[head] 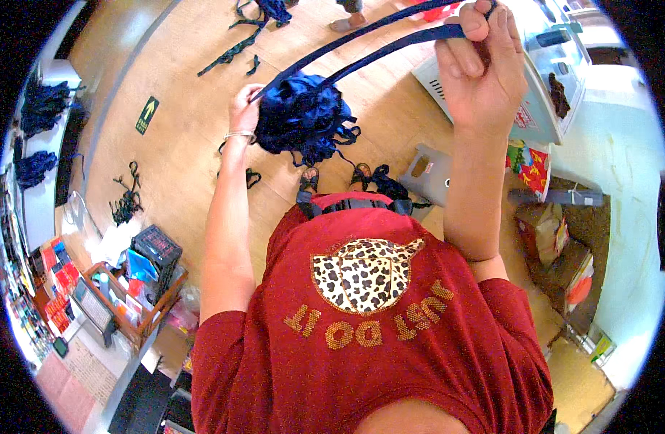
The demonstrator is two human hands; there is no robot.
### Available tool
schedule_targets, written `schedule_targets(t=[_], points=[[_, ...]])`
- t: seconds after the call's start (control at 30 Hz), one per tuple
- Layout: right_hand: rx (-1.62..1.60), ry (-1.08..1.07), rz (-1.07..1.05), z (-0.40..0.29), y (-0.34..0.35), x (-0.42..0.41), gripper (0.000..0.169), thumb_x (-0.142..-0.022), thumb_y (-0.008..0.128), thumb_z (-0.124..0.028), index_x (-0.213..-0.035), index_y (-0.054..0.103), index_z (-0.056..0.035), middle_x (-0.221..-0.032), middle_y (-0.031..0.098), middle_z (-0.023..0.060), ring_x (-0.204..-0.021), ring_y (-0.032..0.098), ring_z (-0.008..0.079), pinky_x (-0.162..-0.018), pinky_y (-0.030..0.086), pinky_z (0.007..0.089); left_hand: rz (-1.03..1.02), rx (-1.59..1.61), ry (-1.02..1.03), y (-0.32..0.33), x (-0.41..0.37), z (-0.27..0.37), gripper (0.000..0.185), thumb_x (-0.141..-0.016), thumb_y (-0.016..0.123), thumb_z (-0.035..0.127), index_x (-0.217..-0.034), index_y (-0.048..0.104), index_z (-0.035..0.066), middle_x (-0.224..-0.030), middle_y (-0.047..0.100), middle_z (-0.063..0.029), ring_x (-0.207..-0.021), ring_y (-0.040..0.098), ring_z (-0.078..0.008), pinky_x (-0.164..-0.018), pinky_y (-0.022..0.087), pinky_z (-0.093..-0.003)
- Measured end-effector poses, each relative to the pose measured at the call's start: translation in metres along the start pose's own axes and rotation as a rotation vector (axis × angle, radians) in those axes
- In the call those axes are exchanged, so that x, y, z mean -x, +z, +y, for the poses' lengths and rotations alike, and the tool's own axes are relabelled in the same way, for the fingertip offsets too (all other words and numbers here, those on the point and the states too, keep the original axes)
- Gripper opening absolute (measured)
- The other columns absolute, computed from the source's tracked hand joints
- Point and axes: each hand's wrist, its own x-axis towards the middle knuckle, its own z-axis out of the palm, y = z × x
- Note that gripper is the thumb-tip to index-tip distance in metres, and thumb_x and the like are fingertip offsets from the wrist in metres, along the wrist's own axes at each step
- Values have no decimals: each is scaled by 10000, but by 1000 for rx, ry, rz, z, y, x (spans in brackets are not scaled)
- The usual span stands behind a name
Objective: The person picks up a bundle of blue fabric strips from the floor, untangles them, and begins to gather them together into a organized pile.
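Observation:
A large tangled bundle of dark blue fabric strips hangs before me at my left hand, whose fingers are closed on it. Two long dark blue strips run from the bundle across to my right hand. That hand is raised near the top edge with its fingers curled around the strips. Loose dark strips lie on the floor beside my sandalled feet, and more strips lie on the floor at the left.
A grey plastic stool stands right of my feet. At the left are a wooden tray of small items and a black crate. White shelves with dark strips line the far left. Another person's foot shows at the top.

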Motion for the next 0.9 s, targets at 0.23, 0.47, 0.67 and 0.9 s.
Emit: schedule_targets(t=[0.23, 0.47, 0.67, 0.9], points=[[1617, 57, 74, 55, -39, 21, 443, -864, 597, -251, -1249, 477, -68, -872, 627, 36, -684, 563, 99, -602, 459, 236, 14, -414, 543, 42, -28, 179, 215, -862, 547, 247, -1001, 587, 88, -913, 642, -159, -845, 582, -398, -691, 473, -407], [1154, 13, -252, 60, 17, 14, 273, -849, 585, -264, -992, 589, -31, -797, 645, 122, -711, 616, 195, -604, 484, 297, -210, -123, 477, 45, -2, 314, 141, -880, 391, 7, -916, 527, 7, -714, 508, -79, -619, 510, -192, -559, 408, -289], [879, 468, -489, 72, 8, 20, 271, -891, 544, -258, -920, 647, -9, -796, 625, 27, -726, 548, 81, -670, 459, 234, -55, 46, 376, 60, 7, 249, 48, -837, 527, -5, -853, 567, 17, -605, 431, 53, -567, 448, -79, -512, 363, -251], [-171, -79, -137, -108, -4, 9, 65, -765, 489, -189, -751, 519, -133, -527, 402, -49, -481, 353, 110, -463, 318, 245, -100, 4, -43, 14, 0, 25, 137, -862, 591, 183, -842, 627, 53, -569, 518, 11, -462, 454, -55, -403, 348, -215]])
